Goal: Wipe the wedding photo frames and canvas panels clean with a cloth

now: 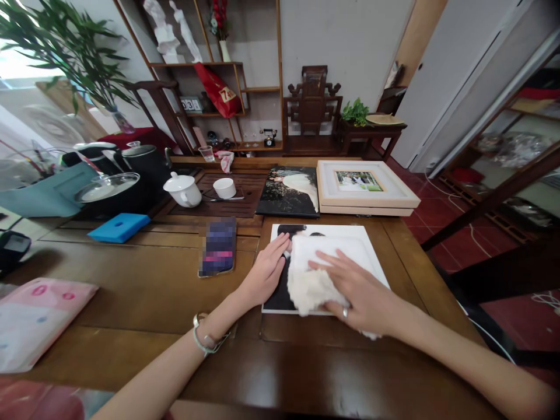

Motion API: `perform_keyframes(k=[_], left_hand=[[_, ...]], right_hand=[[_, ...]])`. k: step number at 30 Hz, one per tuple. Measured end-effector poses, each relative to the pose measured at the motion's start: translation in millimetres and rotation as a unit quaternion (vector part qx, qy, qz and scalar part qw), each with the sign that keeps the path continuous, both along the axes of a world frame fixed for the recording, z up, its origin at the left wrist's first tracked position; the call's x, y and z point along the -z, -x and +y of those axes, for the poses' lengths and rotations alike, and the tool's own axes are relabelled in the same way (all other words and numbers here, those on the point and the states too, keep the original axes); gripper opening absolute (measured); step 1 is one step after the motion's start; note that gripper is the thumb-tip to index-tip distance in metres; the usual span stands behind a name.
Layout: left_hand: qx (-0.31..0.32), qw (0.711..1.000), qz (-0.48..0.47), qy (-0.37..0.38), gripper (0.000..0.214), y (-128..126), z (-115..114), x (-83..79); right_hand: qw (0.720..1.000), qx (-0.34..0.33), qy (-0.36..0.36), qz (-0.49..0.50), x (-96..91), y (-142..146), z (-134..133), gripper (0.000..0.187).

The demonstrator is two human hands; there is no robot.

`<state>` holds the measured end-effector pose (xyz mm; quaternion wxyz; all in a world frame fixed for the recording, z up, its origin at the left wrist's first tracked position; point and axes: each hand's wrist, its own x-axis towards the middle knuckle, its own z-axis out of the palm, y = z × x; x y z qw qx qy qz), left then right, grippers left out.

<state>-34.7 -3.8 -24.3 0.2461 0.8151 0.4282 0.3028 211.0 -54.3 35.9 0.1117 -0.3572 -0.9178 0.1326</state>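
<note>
A photo panel (273, 294) with dark figures on a white ground lies flat on the wooden table. My left hand (266, 268) rests on its left edge, fingers stretched out and together, palm down. A fluffy white cloth (306, 286) is bunched on the panel and hides much of the picture. My right hand (354, 289) holds this cloth against the panel, with its fingers spread over the top and a ring on one finger. The two hands are close together, with the cloth between them.
Behind the panel lie a dark photo panel (286, 189) and pale wooden picture frames (367, 204). To the left are a phone (217, 248), a blue sponge block (119, 226), a white lidded cup (182, 191), a small white bowl (224, 188) and a pink-and-white packet (39, 321).
</note>
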Motion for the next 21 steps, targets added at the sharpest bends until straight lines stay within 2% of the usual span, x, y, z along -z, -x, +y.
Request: perform_keyframes(k=[4,6,9,14,16,18,21], left_hand=[[0.002,1.000,0.008,0.003,0.047,-1,1,-3.0],[0.000,1.000,0.011,0.002,0.047,-1,1,-2.9],[-0.004,1.000,0.005,-0.006,0.046,-2,2,-1.1],[0.005,1.000,-0.011,-0.009,0.046,0,2,0.9],[0.011,1.000,-0.014,-0.008,0.047,0,2,0.3],[0.007,1.000,-0.012,-0.003,0.047,0,2,-0.8],[-0.001,1.000,0.006,0.008,0.047,0,2,-3.1]], right_hand=[[0.996,0.070,-0.049,-0.002,4.9,-2,55,0.044],[0.995,0.078,-0.061,-0.011,3.6,2,66,0.047],[0.995,0.054,-0.072,-0.033,1.5,12,50,0.053],[0.996,-0.061,-0.048,-0.046,1.4,21,-25,0.066],[0.996,-0.084,-0.025,-0.034,1.4,19,-41,0.067],[0.997,-0.075,-0.004,-0.017,1.1,13,-38,0.060],[1.000,-0.012,-0.004,0.005,1.0,-1,-4,0.045]])
